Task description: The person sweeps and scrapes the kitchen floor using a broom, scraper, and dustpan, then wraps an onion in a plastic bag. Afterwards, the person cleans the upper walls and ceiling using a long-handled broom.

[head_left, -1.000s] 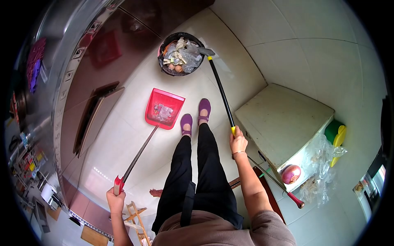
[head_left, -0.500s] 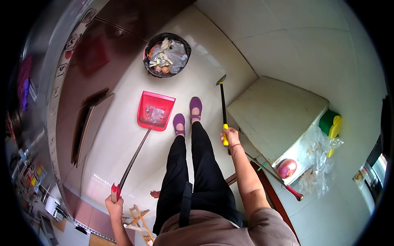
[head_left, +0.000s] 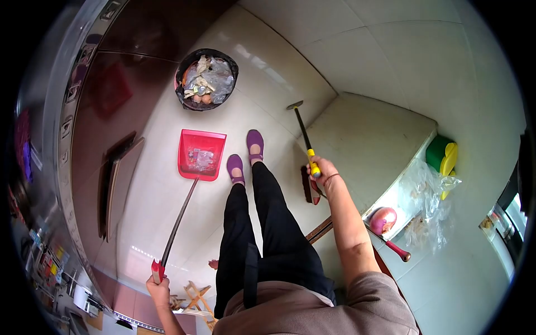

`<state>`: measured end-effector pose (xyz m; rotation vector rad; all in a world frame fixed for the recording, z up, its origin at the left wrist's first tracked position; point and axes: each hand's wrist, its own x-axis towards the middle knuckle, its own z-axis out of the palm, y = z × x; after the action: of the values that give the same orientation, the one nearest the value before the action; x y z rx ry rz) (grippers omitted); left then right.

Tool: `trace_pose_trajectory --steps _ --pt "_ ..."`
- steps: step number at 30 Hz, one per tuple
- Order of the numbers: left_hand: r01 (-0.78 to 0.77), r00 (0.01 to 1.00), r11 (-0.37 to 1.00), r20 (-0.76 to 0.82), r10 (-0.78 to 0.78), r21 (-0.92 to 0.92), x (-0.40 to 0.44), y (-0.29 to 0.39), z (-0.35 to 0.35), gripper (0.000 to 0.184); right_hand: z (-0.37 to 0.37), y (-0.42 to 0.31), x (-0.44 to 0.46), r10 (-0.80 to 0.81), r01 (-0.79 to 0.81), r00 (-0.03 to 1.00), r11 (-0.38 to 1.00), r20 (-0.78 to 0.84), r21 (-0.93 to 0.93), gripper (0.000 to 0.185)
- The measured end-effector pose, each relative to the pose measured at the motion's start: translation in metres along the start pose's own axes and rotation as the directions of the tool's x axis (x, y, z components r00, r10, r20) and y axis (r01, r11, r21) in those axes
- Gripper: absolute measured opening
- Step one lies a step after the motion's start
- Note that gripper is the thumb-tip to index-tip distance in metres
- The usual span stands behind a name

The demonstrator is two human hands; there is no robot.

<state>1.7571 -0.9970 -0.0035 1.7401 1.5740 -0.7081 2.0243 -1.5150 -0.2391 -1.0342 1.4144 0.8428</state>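
Pale floor (head_left: 262,95) lies beneath us, our left hand (head_left: 158,290) closed around the handle of the dustpan (head_left: 195,139) near the floor's left edge, our right hand (head_left: 325,170) around the long-handled tool (head_left: 303,128), scraps (head_left: 202,158) already in the dustpan but outside the bin (head_left: 192,105) beyond.

head-worn view; faces forward, steeply down; floor (head_left: 268,114) well below

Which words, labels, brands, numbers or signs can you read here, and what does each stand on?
No text can be read anywhere.
Clear plastic in the red dustpan: no lettering can be made out.
Patterned strip at left: dark motifs, no legible words.
Small coloured items at lower left: too small and blurred to read any labels.
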Motion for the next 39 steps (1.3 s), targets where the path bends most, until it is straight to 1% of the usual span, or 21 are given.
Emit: trace_pose_trajectory --steps 1,2,5,6,10,11,13,14,16,20,23,25,27,29,30,32,33,36,37,38,39 --pt "-0.003 1.000 1.000 0.005 0.003 0.003 0.001 -0.002 0.000 0.005 -0.004 0.005 -0.007 0.013 -0.012 1.000 0.987 0.001 -0.160 0.022" --pt "-0.014 1.000 1.000 0.002 0.014 0.011 0.002 -0.005 0.000 0.005 -0.008 0.010 -0.011 0.012 -0.013 1.000 0.988 -0.003 -0.156 0.022" --pt "-0.022 1.000 1.000 0.000 0.022 0.018 0.001 -0.002 0.000 0.004 -0.017 0.030 -0.019 -0.092 0.072 0.994 0.955 -0.057 -0.289 0.026" --pt "-0.018 1.000 1.000 0.001 0.018 0.012 0.000 0.000 0.000 0.004 -0.016 0.033 -0.027 -0.091 0.058 0.992 0.946 -0.091 -0.318 0.033" --pt "-0.043 0.999 0.999 0.001 0.043 0.020 0.002 0.002 -0.002 0.003 -0.032 0.079 -0.038 -0.134 0.089 0.986 0.928 -0.103 -0.361 0.040" --pt "-0.030 1.000 0.999 -0.004 0.030 0.024 0.001 0.005 -0.002 0.003 -0.037 0.092 -0.042 -0.139 0.075 0.980 0.921 -0.143 -0.381 0.039" --pt "-0.021 1.000 0.999 -0.007 0.022 0.031 0.001 0.008 -0.001 0.004 -0.051 0.114 -0.039 -0.116 0.007 0.974 0.876 -0.196 -0.483 0.042" --pt "-0.033 0.999 0.999 0.001 0.033 0.018 0.001 0.007 -0.002 0.004 -0.059 0.125 -0.038 -0.114 0.006 0.973 0.879 -0.198 -0.477 0.042" --pt "-0.054 0.998 0.998 0.007 0.054 0.010 0.004 0.007 -0.002 0.004 -0.074 0.144 -0.034 -0.214 0.039 0.955 0.779 -0.207 -0.626 0.042" --pt "-0.077 0.997 0.997 0.004 0.077 0.003 0.003 0.007 -0.002 0.004 -0.112 0.162 -0.014 -0.347 0.145 0.895 0.821 -0.281 -0.552 0.032" --pt "-0.098 0.995 0.995 0.008 0.099 -0.004 0.003 0.006 -0.001 0.003 -0.114 0.153 -0.025 -0.514 0.334 0.783 0.822 -0.349 -0.461 0.026" --pt "-0.103 0.995 0.995 0.006 0.103 0.001 0.004 0.004 -0.001 0.003 -0.123 0.153 -0.021 -0.541 0.435 0.758 0.836 -0.366 -0.334 0.026" --pt "-0.115 0.993 0.993 0.010 0.115 -0.020 0.003 0.002 0.001 0.003 -0.121 0.144 -0.028 -0.601 0.383 0.653 0.787 -0.461 -0.483 0.023" --pt "-0.129 0.992 0.992 0.009 0.129 -0.014 0.003 0.001 0.002 0.003 -0.114 0.130 -0.043 -0.526 0.304 0.680 0.836 -0.511 -0.456 0.025" --pt "-0.140 0.990 0.990 0.008 0.140 -0.014 0.002 0.000 0.003 0.003 -0.116 0.129 -0.043 -0.524 0.306 0.679 0.838 -0.514 -0.451 0.025" --pt "-0.145 0.989 0.989 0.019 0.145 -0.021 0.002 0.001 0.003 0.003 -0.122 0.125 -0.042 -0.681 0.305 0.569 0.696 -0.462 -0.650 0.024" --pt "-0.143 0.989 0.989 0.029 0.144 -0.030 0.002 0.001 0.003 0.004 -0.128 0.124 -0.034 -0.680 0.307 0.567 0.698 -0.465 -0.647 0.024" --pt "-0.137 0.990 0.989 0.028 0.138 -0.054 0.002 0.001 0.003 0.004 -0.151 0.124 0.010 -0.773 0.411 0.452 0.624 -0.446 -0.664 0.015" --pt "-0.135 0.990 0.989 0.031 0.137 -0.051 0.003 0.001 0.002 0.004 -0.153 0.123 0.010 -0.771 0.407 0.452 0.626 -0.449 -0.665 0.015" --pt "-0.130 0.991 0.990 0.032 0.132 -0.055 0.003 0.000 0.001 0.005 -0.155 0.122 0.008 -0.680 0.513 0.540 0.733 -0.496 -0.447 0.015" --pt "-0.125 0.991 0.990 0.032 0.127 -0.062 0.003 0.000 0.002 0.005 -0.154 0.121 0.006 -0.586 0.577 0.632 0.793 -0.508 -0.197 0.017"
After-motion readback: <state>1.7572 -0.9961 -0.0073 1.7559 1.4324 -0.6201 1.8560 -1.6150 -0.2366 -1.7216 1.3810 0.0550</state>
